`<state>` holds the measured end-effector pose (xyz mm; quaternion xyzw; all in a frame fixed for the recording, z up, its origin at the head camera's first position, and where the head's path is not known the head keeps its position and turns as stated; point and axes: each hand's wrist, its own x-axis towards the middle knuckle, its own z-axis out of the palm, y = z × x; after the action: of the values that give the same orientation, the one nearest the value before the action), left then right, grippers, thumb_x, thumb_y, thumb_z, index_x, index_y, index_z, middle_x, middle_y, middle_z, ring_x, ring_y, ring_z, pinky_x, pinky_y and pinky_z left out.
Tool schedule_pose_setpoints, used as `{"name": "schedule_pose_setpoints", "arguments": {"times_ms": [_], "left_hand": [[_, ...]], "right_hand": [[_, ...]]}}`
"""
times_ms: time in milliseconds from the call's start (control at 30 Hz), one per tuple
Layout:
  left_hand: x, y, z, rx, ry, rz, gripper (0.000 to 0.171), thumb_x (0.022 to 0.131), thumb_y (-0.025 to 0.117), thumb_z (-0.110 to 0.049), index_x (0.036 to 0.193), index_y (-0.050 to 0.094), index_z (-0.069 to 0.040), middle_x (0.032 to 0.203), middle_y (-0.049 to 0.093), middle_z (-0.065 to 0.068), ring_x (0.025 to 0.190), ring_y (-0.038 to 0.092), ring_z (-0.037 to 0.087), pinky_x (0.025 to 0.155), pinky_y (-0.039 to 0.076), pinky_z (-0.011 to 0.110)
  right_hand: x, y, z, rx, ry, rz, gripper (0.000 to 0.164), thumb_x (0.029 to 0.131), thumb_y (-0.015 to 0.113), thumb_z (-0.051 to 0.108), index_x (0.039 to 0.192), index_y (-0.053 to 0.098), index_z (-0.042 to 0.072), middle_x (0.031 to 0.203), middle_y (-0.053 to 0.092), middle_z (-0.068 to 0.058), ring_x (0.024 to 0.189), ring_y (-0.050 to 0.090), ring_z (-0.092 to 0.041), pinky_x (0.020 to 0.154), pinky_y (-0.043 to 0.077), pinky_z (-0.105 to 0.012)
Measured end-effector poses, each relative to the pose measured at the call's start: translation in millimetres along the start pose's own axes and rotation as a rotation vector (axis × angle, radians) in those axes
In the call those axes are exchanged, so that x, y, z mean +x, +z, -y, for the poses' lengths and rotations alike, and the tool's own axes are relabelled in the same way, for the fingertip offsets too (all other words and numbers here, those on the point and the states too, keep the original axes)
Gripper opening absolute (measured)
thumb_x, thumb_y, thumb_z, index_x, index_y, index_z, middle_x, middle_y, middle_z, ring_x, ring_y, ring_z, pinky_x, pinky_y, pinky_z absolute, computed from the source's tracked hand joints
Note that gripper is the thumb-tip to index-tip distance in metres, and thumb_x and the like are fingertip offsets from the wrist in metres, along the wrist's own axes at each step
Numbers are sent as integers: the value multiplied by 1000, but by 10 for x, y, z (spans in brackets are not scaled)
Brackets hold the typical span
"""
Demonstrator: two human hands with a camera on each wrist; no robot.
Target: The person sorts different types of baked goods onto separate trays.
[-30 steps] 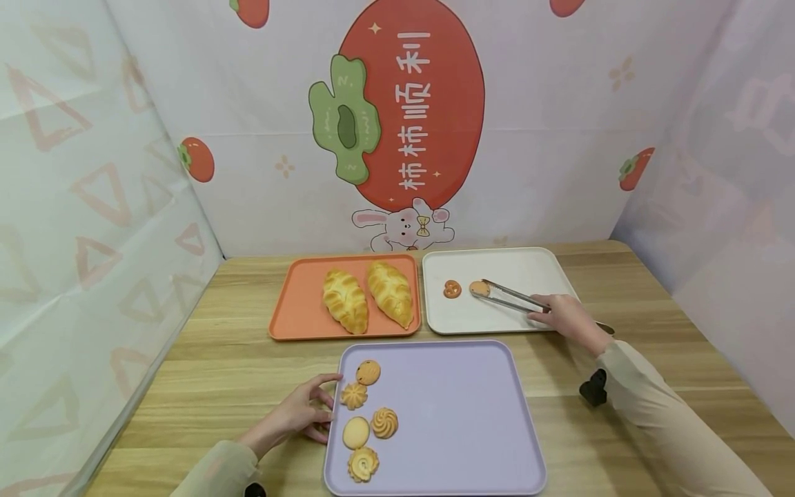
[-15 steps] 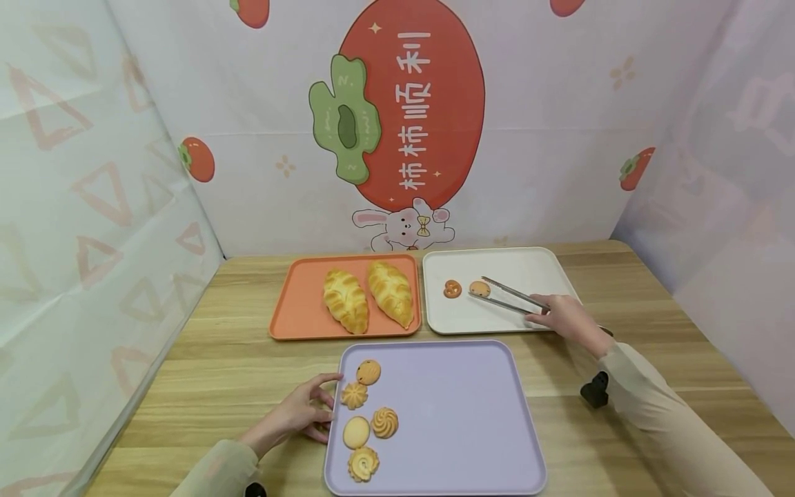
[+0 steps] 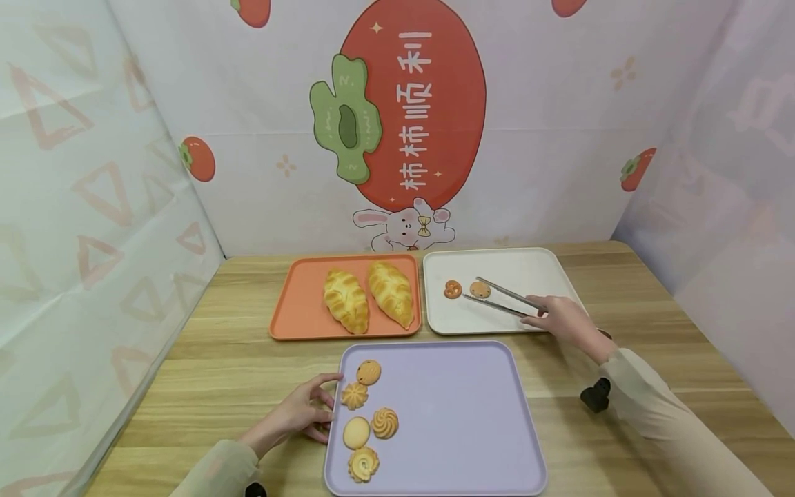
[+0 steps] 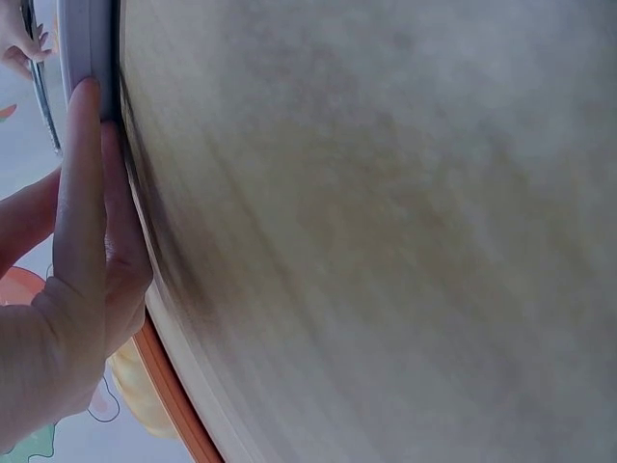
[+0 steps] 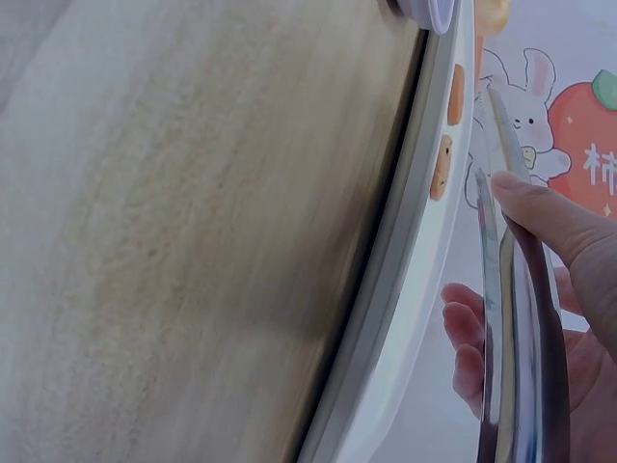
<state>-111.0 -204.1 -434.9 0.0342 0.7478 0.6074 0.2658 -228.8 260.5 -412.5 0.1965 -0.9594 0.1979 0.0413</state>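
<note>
My right hand (image 3: 564, 319) grips metal food tongs (image 3: 497, 306) over the white tray (image 3: 540, 259). Their arms are spread, with the tips on either side of a round cookie with dark dots (image 3: 480, 289), apart from it as far as I can see. A small pretzel-shaped cookie (image 3: 453, 289) lies just left of the tips. In the right wrist view, thumb and fingers hold the tongs (image 5: 525, 357). My left hand (image 3: 301, 413) rests its fingertips against the left rim of the purple tray (image 3: 459, 414); the left wrist view shows a straight finger (image 4: 82, 193) touching that rim.
Several cookies, among them a swirled one (image 3: 385, 423) and a plain round one (image 3: 357, 433), lie along the purple tray's left side. Behind it, an orange tray (image 3: 298, 297) bears two breads (image 3: 390, 293). Fabric walls (image 3: 528, 172) surround the wooden table (image 3: 236, 366).
The tongs' arms have spread apart from the dotted cookie, and their tips have shifted left toward the pretzel-shaped one. The dotted cookie stays on the white tray. The left hand has not moved.
</note>
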Motion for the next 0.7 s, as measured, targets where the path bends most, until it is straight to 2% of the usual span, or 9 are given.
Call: {"name": "schedule_pose_setpoints", "arguments": {"times_ms": [233,467,700], "left_hand": [[-10,1,11,-1,-2,2,65,75,54,16,133,27,3,87,45,14,57,56,19,50,57,40],[-11,1,9,4,-7,-5,65,75,55,15,133,27,3,88,46,15,57,56,19,50,57,39],[-5,8,-17,10,-9,-8,65,75,54,15,133,27,3,88,45,15,57,56,19,50,57,40]], "right_hand": [[-27,30,72,-9,-59,-47,40,75,69,24,105,62,-1,67,56,-1,55,44,-12,46,37,-22],[-42,33,162,9,-77,-48,38,74,69,25,104,62,2,67,55,2,56,46,-12,47,38,-22],[-70,65,334,32,-134,-45,45,72,71,23,107,61,-2,70,57,0,56,43,-9,46,36,-21]]}}
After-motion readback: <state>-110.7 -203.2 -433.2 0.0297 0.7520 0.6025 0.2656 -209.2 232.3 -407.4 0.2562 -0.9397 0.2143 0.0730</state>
